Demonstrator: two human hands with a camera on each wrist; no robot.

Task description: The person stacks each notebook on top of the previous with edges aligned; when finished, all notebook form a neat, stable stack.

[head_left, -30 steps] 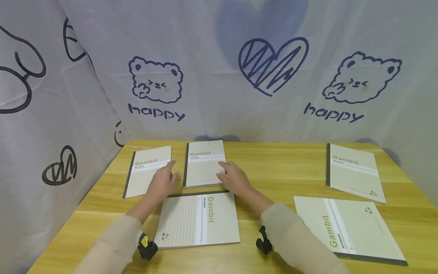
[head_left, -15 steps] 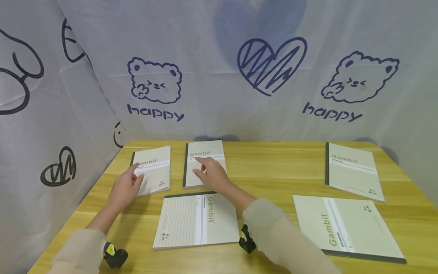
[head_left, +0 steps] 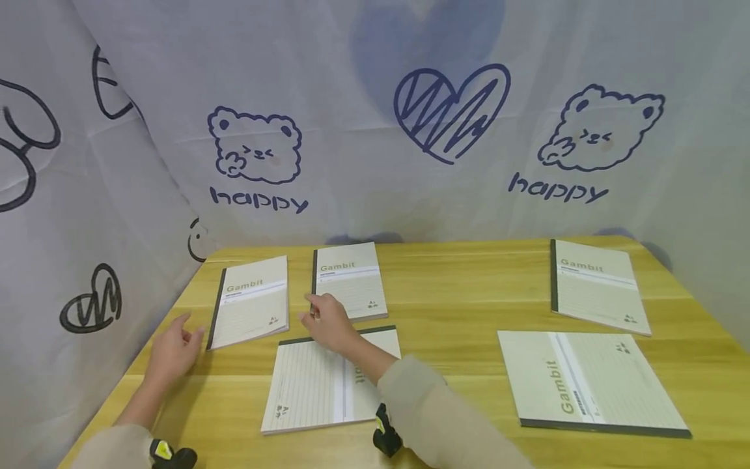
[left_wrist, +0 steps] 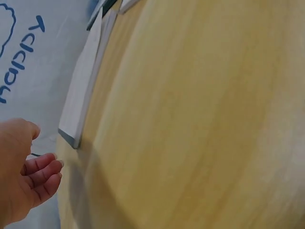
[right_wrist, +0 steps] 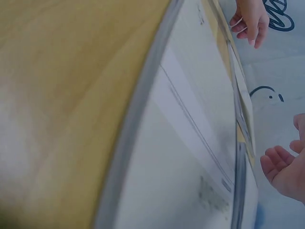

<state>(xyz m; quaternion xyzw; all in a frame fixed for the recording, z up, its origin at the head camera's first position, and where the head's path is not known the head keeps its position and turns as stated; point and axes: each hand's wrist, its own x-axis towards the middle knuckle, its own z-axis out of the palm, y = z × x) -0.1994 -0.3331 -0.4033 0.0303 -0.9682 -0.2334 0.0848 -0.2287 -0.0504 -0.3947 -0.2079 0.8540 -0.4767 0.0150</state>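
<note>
Five notebooks lie flat on the tabletop (head_left: 457, 286). We see our right hand (head_left: 327, 324), fingers loose, over the gap beside the middle notebook (head_left: 349, 281); whether it touches is unclear. Our left hand (head_left: 171, 348), relaxed and empty, hovers just beside the left notebook (head_left: 250, 301).

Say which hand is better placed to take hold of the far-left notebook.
Probably the left. The left hand hovers open just off the far-left notebook, beside its dark spine, touching nothing. The right hand sits further right, between the middle notebook and the near notebook.
</note>
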